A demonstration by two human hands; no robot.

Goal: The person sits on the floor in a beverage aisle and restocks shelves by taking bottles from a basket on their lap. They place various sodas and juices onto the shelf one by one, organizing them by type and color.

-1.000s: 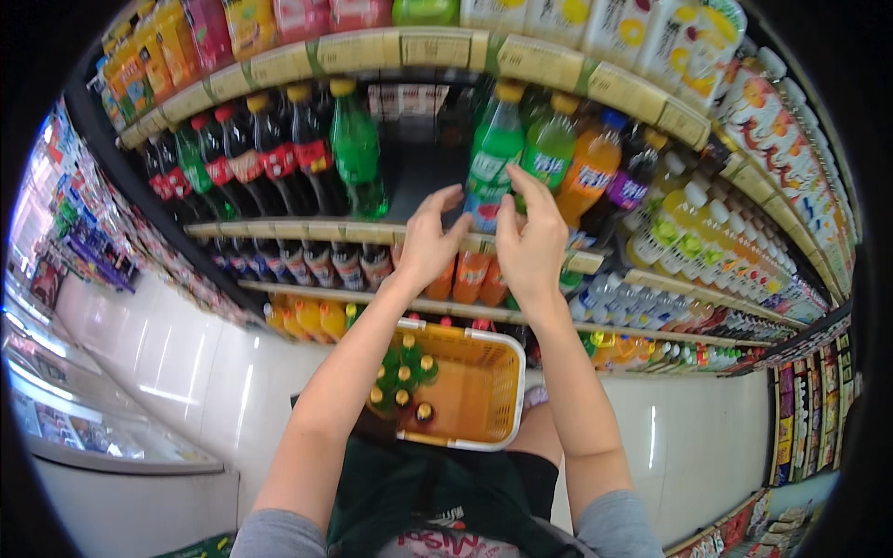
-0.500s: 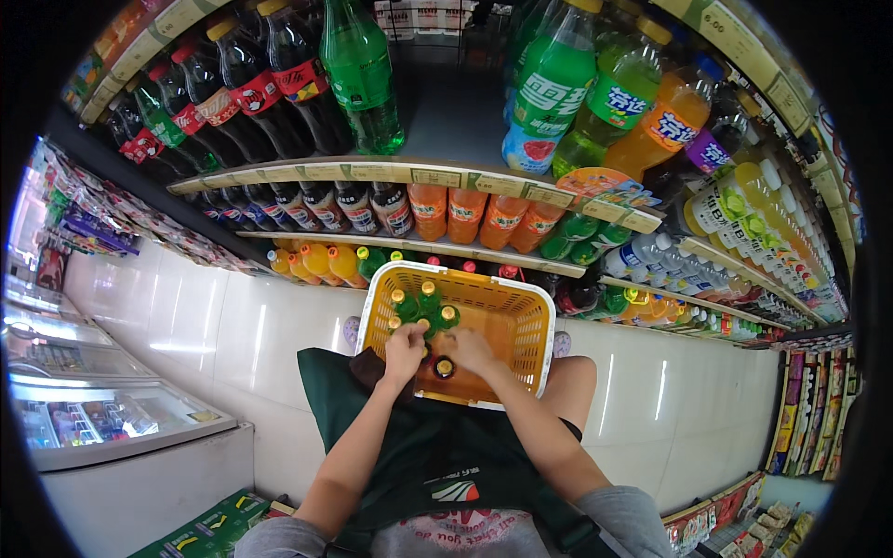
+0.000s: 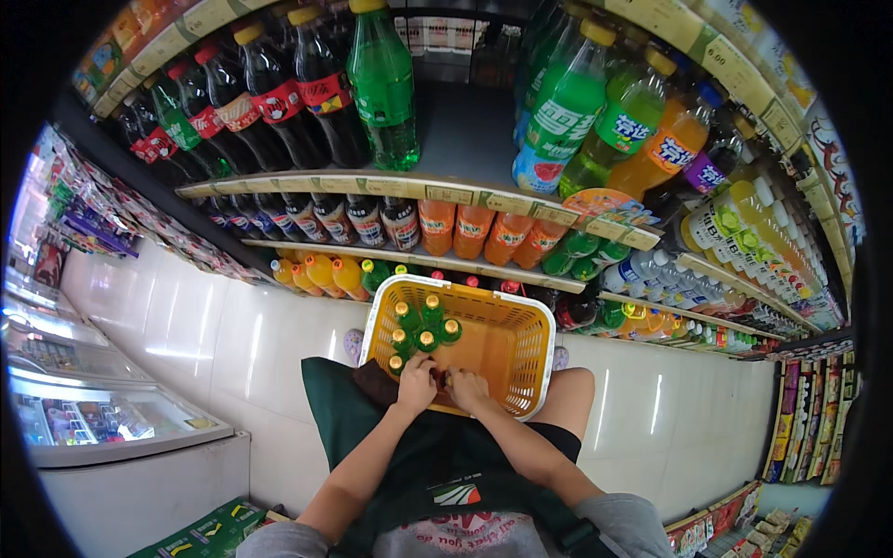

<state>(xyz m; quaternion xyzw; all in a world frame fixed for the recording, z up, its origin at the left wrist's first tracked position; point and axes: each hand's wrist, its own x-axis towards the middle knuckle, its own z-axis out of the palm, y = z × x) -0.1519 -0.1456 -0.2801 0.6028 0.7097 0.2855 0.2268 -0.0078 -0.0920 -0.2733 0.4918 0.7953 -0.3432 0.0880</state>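
A yellow basket [image 3: 502,325] with a white rim stands in front of my lap, against the lower shelves. In its left part several green bottles [image 3: 427,340] with yellow caps stand upright, grouped together. At the near side of the basket, my left hand [image 3: 419,383] and my right hand [image 3: 468,389] come together around a dark bottle [image 3: 441,379]. The fingers of both are curled in on its top, hiding most of it. Beside my left wrist a dark brown cloth [image 3: 374,383] hangs over the basket's near left corner.
Shelves ahead carry dark cola bottles [image 3: 270,98], a green bottle [image 3: 381,93] and orange soda bottles [image 3: 473,231]. A bare stretch of dark shelf [image 3: 460,135] lies between the bottles. A glass-topped freezer [image 3: 121,409] is at the left; packaged snacks [image 3: 807,414] hang at the right.
Both hands have moved from over the green bottles toward me, onto the dark bottle at the basket's near side. The view has shifted slightly.
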